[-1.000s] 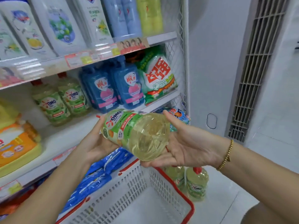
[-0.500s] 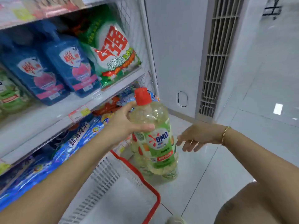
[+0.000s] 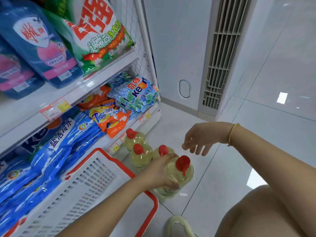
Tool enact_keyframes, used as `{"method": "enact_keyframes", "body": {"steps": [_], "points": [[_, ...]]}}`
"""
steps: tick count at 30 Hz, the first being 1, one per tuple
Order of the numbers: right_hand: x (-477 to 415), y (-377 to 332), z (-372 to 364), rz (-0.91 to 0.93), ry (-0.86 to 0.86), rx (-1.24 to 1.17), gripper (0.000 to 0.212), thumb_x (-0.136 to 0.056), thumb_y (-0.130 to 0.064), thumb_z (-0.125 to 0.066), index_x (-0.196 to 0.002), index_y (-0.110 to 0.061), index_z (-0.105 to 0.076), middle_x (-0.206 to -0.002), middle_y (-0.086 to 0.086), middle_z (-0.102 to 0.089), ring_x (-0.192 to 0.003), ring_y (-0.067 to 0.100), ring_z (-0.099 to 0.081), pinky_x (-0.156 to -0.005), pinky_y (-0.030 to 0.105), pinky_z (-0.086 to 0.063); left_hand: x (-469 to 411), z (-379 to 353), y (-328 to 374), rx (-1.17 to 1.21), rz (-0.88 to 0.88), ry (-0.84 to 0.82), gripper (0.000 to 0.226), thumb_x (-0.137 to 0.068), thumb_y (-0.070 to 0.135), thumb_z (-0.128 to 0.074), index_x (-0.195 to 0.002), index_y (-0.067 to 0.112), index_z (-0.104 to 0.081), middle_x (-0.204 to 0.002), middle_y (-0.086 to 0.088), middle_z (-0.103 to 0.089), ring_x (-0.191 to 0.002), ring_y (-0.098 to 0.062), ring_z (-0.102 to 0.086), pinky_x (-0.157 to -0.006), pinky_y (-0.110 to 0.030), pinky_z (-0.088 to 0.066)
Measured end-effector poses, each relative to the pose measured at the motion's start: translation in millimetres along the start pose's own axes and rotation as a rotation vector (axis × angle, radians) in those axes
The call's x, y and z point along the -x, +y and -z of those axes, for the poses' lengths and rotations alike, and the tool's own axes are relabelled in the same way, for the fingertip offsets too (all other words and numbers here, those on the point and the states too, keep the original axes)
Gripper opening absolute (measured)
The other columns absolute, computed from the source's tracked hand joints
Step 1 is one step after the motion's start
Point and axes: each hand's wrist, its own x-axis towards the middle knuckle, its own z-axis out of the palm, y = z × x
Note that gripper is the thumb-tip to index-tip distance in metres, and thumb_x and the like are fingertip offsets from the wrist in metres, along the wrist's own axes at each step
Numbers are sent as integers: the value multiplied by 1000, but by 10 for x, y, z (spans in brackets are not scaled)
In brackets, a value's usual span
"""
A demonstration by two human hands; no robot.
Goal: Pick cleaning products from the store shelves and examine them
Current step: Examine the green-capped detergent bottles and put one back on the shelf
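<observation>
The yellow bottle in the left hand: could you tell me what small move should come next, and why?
Probably set it upright on the floor and let go: the left hand grips the yellow bottle low beside three matching bottles, and the right hand hovers empty.

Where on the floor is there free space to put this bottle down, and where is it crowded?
Free: the bare floor tiles right of the bottle that the left hand grips, out toward the wall vent. Crowded: three more bottles stand tight between the basket rim and the bottom shelf.
</observation>
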Motion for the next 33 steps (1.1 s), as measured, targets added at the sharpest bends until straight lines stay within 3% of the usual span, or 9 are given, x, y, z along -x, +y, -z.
{"method": "enact_keyframes", "body": {"steps": [2,6,11,13,19,22,25,28,33], "points": [[-43,13,-24,7,-29,82,26,-93,-23,-58,-111,-5,-65,-97,5,-68,-94,22,-69,-84,35,-57,-77,-165,-137,2,-2,-20,90,-53,26,-89,-132,31,-47,-123,18,-58,-115,-2,-53,-100,-21,-44],[-158,27,-147,-6,-144,180,23,-90,-10,-58,-111,-10,-68,-95,1,-70,-91,18,-70,-80,26,-57,-187,-396,-267,-69,-3,-19,69,-55,19,-84,-114,31,-50,-104,23,-59,-93,9,-54,-76,0,-38],[-328,22,-344,-87,-241,368,28,-87,-22,-60,-111,-10,-67,-74,-9,-64,-87,14,-69,-83,25,-55,-280,-492,-290,-113,-25,-72,59,-55,21,-79,-108,25,-53,-103,13,-63,-97,-6,-59,-87,-26,-51],[-346,-2,-404,-95,-272,398,29,-89,-22,-58,-115,-12,-65,-79,-7,-64,-83,11,-66,-81,24,-54,-292,-483,-274,-208,-42,-108,47,-57,27,-72,-99,23,-52,-98,11,-62,-93,-12,-60,-87,-38,-52],[-411,-27,-493,-75,-302,491,31,-91,-24,-55,-121,-17,-62,-88,0,-61,-89,17,-62,-90,29,-52,-237,-339,-349,-210,-23,-81,41,-71,8,-75,-108,18,-63,-106,2,-68,-101,-16,-62,-91,-38,-51],[-392,-75,-527,-51,-221,556,27,-90,-21,-55,-112,-11,-67,-93,4,-67,-78,11,-61,-84,25,-51,-81,-186,-191,-198,10,22,35,-85,14,-67,-120,14,-63,-113,-4,-67,-105,-19,-61,-92,-33,-49],[-354,-238,-531,89,54,388,21,-90,-21,-57,-84,-8,-71,-77,0,-71,-58,3,-58,-63,15,-51,180,135,-46,-141,27,147,18,-90,23,-63,-104,12,-67,-95,-4,-69,-88,-17,-63,-81,-31,-51],[-340,-607,-465,258,335,234,36,-89,-35,-61,-63,-11,-59,-53,-8,-57,-45,1,-48,-49,12,-40,543,673,-38,-81,39,426,31,-91,40,-60,-67,21,-57,-58,8,-50,-54,-3,-47,-55,-21,-40],[-520,-1675,-338,518,551,334,36,-90,-35,-60,-68,-6,-57,-61,1,-56,-54,10,-45,-53,22,-36,1227,1843,-231,82,-56,1006,48,-90,32,-64,-52,20,-37,-47,7,-31,-48,-7,-31,-49,-19,-27]]}}
